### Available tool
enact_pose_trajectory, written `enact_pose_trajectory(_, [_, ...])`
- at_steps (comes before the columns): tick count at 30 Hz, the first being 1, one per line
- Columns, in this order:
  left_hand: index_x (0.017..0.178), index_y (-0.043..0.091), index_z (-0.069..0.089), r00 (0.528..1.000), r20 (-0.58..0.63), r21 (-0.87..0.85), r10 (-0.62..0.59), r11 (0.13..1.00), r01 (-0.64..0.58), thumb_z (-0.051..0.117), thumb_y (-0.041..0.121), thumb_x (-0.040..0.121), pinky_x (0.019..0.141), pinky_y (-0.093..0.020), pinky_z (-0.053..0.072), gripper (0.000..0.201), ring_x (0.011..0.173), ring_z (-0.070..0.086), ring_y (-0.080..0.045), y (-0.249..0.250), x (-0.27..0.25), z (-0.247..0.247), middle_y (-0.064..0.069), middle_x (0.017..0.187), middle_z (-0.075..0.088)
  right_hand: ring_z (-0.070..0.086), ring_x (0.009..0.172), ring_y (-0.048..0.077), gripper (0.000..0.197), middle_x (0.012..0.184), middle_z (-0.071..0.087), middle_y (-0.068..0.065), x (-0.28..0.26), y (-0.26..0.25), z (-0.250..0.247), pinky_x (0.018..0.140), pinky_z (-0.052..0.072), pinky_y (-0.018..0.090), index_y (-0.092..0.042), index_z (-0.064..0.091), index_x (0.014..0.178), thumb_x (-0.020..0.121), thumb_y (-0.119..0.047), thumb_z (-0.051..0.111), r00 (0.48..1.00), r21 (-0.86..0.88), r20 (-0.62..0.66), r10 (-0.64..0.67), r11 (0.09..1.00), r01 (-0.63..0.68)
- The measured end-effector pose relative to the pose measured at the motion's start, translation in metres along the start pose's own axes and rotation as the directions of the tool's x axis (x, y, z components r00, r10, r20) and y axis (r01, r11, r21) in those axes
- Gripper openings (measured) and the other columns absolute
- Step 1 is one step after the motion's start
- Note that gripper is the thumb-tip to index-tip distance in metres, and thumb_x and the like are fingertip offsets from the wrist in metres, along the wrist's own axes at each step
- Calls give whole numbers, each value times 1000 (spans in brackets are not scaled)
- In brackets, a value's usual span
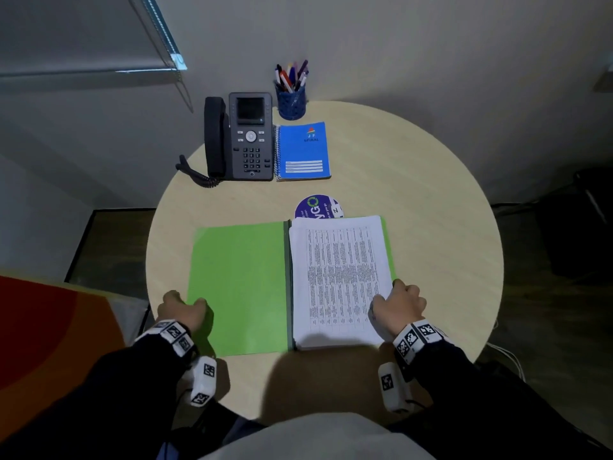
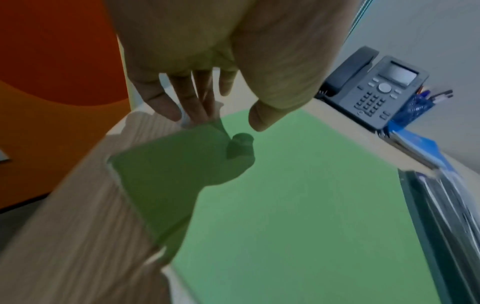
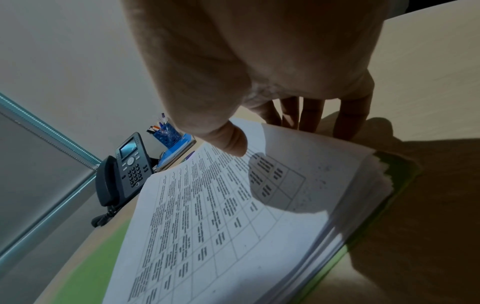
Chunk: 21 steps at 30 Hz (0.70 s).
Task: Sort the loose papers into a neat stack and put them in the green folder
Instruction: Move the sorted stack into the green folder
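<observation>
The green folder lies open on the round table, its bare left flap flat on the wood. A thick stack of printed papers rests on its right half, squared up, with green showing along the right edge. My left hand is at the left flap's outer edge; its fingers touch that edge and the thumb hovers just above the flap. My right hand holds the stack's right edge, thumb on the top sheet, fingers down its side.
A desk phone, a blue spiral notebook and a blue pen cup stand at the table's far side. A round purple disc lies just behind the papers. An orange surface is left of the table.
</observation>
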State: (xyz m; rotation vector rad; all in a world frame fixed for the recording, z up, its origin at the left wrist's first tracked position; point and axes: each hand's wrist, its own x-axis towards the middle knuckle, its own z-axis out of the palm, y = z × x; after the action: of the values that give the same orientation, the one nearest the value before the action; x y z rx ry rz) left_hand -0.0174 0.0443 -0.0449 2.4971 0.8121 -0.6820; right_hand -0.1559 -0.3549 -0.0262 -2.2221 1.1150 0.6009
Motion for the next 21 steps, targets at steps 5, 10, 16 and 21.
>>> enact_pose_trajectory(5, [135,9,59,989,143,-35,-35,999,41,71,55,84,100,-39,50,69,109,62,-37,-10,31,-9,-18,135,62,32,131,38,58,143,33,13,3,5,-3,100,37,49,-13,33,148,97,-37,47,1000,12,-2,-27,1000,27])
enact_pose_trajectory(10, [150,20,39,995,85,-27,-59,998,61,77,59,72,106,-44,47,95,126,55,-41,-21,29,2,-18,148,49,30,132,36,64,144,31,10,1,7,-2,103,39,49,-13,30,149,95,-40,50,999,-3,-2,-54,999,54])
enact_pose_trajectory(16, [116,7,68,985,172,-123,-30,991,51,60,68,85,102,-43,49,69,110,65,-35,-22,26,-8,-20,125,68,32,129,37,66,142,32,12,5,15,-5,100,38,46,-12,31,148,94,-43,52,993,-79,33,-112,990,114])
enact_pose_trajectory(21, [137,12,63,965,178,-413,192,905,-104,77,51,86,107,-45,41,65,127,57,-32,13,-56,-69,-9,135,62,33,129,37,69,142,32,12,10,21,-4,101,38,47,-12,30,149,92,-45,52,990,-73,34,-140,987,142])
